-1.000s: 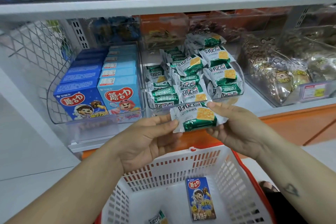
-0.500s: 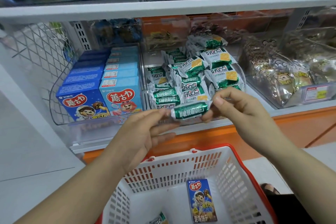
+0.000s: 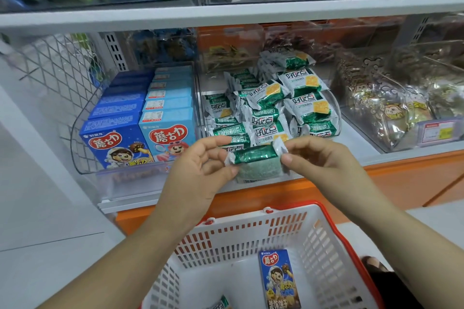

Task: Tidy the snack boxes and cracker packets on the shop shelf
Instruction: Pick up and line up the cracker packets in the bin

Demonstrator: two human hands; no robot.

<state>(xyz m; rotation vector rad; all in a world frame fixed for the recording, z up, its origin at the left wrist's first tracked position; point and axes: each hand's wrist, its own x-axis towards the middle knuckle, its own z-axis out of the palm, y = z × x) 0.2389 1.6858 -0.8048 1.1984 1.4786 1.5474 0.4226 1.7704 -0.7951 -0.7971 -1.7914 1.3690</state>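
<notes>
packet of crackers (image 3: 253,155), green and silver, was held at both crimped ends when i looked in on the feed. the left hand (image 3: 198,170) pinched its left end between thumb and fingers, and the right hand (image 3: 324,160) pinched the right end the same way. it hung in the air in front of the shelf (image 3: 401,155) edge, tilted so the right end sat a little higher, with its green edge turned up toward me.

just behind it i saw the pile of matching packets (image 3: 276,105) heaped loosely in a clear bin (image 3: 336,118), some face up and some on their sides. left of that bin, the blue snack boxes (image 3: 140,120) stood in two neat rows inside a second clear tray (image 3: 75,138). right of the crackers lay clear bags with a monkey print (image 3: 391,108).

below the hands sat a white basket (image 3: 251,233) with a red rim. one blue box (image 3: 278,278) lay flat in it, and a green packet (image 3: 222,303) showed at the bottom edge of my view.
</notes>
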